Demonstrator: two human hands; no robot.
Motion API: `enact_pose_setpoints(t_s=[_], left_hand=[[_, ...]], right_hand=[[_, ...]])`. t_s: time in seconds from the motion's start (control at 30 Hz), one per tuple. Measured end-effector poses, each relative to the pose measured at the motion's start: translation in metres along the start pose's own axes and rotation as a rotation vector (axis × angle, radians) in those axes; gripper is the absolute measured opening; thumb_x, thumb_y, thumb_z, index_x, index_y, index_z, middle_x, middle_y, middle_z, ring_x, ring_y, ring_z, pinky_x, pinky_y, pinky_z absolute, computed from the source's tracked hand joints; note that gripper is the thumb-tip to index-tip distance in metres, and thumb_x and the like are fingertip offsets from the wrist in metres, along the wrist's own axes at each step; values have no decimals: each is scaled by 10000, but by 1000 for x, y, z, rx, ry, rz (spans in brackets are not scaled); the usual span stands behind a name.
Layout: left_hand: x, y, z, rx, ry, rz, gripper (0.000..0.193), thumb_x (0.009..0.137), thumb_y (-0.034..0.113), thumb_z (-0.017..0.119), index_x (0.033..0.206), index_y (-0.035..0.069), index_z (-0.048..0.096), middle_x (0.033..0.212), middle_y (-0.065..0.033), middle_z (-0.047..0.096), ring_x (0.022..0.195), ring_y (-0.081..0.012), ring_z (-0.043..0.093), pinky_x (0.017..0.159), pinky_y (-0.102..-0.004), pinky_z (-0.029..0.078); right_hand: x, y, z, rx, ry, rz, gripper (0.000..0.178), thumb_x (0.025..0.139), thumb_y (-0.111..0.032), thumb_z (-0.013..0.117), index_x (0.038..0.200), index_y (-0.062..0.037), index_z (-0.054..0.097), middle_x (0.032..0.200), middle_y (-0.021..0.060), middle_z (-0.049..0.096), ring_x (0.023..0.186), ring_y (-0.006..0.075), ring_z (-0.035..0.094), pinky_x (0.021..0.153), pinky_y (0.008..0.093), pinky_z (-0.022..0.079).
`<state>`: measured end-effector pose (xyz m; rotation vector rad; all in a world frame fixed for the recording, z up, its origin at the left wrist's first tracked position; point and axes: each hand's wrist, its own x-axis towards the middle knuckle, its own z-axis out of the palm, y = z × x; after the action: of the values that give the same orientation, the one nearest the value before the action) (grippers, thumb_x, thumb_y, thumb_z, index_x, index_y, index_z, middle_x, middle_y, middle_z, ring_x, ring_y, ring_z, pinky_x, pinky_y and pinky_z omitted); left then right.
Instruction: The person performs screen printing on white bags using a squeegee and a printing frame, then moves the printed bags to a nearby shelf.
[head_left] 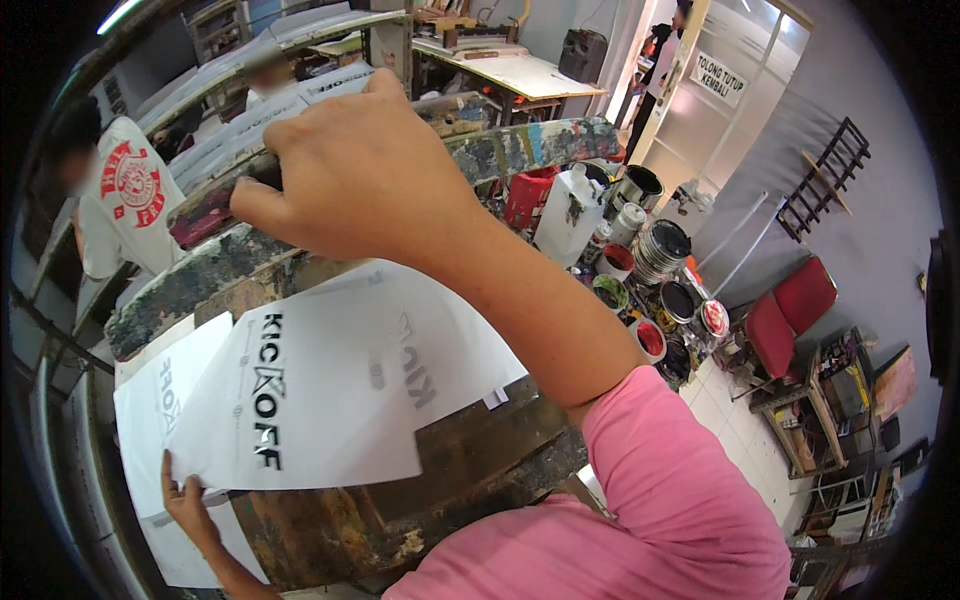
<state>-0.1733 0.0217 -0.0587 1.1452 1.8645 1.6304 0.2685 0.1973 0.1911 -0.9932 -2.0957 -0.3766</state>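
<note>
A white sheet with dark printed lettering lies curved over a stained, dark brown board. Fainter lettering shows on its right part. My left hand is at the sheet's lower left edge, with thumb and finger closed on it. More white sheets lie beneath, on the left. My right hand is raised above the far edge of the sheet. Its fingers curl over a dark, paint-stained bar, and the palm side is hidden. A second paint-crusted bar runs just below it.
Paint cans and tubs crowd the floor at the right, beside a white jerrycan. Further right stand a red chair and a low shelf. A person in a white shirt is at the left, near racks of sheets.
</note>
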Motion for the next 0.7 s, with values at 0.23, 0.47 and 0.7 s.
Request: enact_pose_setpoints(t_s=[0.23, 0.47, 0.7], left_hand=[[88, -40, -90, 23, -3, 367, 689, 802, -64, 511, 1484, 23, 472, 1362, -84, 552, 1039, -126, 558, 794, -211, 457], [167, -173, -200, 334, 15, 141, 791, 711, -9, 522, 1497, 56, 461, 1397, -117, 562, 922, -141, 522, 781, -245, 411], [124, -104, -60, 1239, 467, 430, 636, 821, 181, 700, 1371, -74, 508, 1228, -272, 617, 1081, -402, 619, 982, -466, 466]], right_hand=[[-17, -9, -9, 2, -50, 9, 529, 883, -481, 507, 858, 3, 718, 824, 181, 710, 794, 332, 673, 966, 458, 382], [-14, -19, 10, -86, -70, -7, 530, 886, -516, 499, 847, -34, 715, 817, 186, 702, 826, 359, 677, 950, 499, 398], [-32, -6, -8, -220, 3, -111, 308, 911, -324, 587, 1143, -127, 636, 989, 166, 711, 790, 370, 686, 737, 555, 472]])
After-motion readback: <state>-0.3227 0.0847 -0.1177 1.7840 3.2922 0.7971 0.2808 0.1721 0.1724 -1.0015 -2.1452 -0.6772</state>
